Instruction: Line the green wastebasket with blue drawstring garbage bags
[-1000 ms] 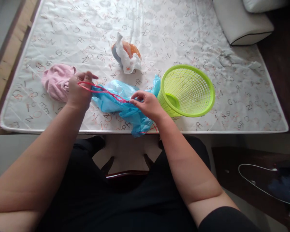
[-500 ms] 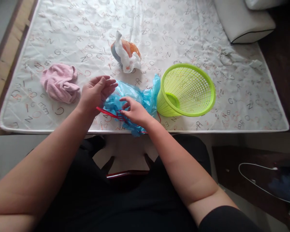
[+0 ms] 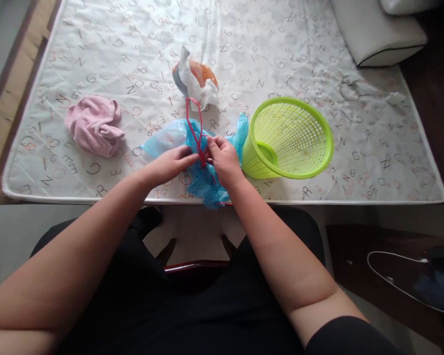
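Note:
A blue plastic bag (image 3: 165, 137) lies bunched near the mattress's front edge, with a red drawstring (image 3: 188, 114) whose loop stands up from it. My left hand (image 3: 173, 163) is closed at the loop's base, thumb and fingers pinching the drawstring from the left. Opposite it, my right hand (image 3: 225, 160) pinches the drawstring between thumb and fingertips. Blue plastic hangs below both hands, partly hidden by them. Just right of the bag is a yellow-green mesh basket (image 3: 329, 143), tilted with its mouth toward the right.
Everything lies on a letter-printed mattress (image 3: 133, 59). A crumpled pink cloth (image 3: 94, 125) is at the left. Behind the bag sits a white and orange plastic wrapper (image 3: 202, 79). A pale cushion-like block (image 3: 385, 37) occupies the far right corner. A white cable (image 3: 388, 283) lies low at right.
My left hand has come down and right to the drawstring, and my right hand has shifted up and right. The red loop now stands upright, and more of the bag spreads leftward.

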Tool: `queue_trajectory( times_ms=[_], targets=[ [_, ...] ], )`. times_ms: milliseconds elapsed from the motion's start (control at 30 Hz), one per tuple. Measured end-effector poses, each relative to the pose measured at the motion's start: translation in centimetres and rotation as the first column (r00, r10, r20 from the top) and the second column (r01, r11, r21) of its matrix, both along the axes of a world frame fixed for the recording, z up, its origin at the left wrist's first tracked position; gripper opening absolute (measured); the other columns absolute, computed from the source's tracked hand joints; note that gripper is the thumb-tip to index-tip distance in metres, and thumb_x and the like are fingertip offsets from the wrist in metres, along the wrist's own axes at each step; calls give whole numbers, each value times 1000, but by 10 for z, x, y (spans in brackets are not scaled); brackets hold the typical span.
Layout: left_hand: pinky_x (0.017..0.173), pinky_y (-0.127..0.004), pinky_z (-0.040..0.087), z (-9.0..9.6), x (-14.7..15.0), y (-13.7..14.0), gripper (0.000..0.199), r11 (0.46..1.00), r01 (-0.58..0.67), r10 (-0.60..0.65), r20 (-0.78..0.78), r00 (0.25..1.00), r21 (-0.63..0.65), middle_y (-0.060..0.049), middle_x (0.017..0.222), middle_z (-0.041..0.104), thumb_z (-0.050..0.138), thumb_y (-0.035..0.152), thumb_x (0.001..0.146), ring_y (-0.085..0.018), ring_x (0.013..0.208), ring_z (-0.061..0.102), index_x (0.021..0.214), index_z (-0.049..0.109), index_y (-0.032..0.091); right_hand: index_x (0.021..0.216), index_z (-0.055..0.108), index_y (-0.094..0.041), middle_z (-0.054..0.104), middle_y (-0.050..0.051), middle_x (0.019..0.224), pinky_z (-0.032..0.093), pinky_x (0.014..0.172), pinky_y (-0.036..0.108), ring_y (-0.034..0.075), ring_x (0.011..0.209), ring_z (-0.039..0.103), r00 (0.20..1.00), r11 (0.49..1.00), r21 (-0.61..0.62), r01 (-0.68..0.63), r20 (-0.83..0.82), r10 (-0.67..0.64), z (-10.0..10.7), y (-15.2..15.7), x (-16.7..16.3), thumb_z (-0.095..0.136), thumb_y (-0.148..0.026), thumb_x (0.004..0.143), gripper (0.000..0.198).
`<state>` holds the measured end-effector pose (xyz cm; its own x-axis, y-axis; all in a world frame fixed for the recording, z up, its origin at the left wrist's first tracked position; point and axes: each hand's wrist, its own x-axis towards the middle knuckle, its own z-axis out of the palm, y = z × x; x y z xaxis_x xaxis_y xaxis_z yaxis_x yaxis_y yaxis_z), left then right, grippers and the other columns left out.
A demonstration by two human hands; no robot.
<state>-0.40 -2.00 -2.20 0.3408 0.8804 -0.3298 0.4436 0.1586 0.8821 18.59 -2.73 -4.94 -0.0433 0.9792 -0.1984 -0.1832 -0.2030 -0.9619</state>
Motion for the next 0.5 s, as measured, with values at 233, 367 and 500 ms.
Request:
queue_trajectory(
  times_ms=[233, 367, 500],
  targets=[
    [74, -34, 59, -5, -4, 4, 25, 987, -151, 152, -1, 988, 56, -5, 84, 76, 73, 44, 91, -23, 80, 71, 91, 77, 20, 94, 56, -27, 61, -3, 78, 55, 66, 26, 14, 72, 64, 994, 994, -18, 109, -8, -109, -2, 2, 1, 60, -77, 101, 51],
    [69, -30, 60, 1, -18, 17, 7, 887, -460, 457, 85, 886, 28, -2, 77, 71, 72, 27, 91, -15, 66, 66, 90, 71, 20, 96, 58, -28, 57, -3, 74, 53, 66, 27, 15, 72, 62, 972, 975, 31, 218, 79, -220, -6, 16, 19, 58, -80, 101, 53],
    [85, -30, 66, 8, -45, 43, 13, 689, -722, 694, 339, 635, -60, 1, 78, 67, 55, 7, 91, -11, 77, 68, 93, 61, 18, 102, 62, -27, 56, -3, 76, 52, 67, 28, 15, 73, 61, 974, 982, 58, 178, 135, -184, -3, 22, 34, 61, -76, 101, 50]
  ],
)
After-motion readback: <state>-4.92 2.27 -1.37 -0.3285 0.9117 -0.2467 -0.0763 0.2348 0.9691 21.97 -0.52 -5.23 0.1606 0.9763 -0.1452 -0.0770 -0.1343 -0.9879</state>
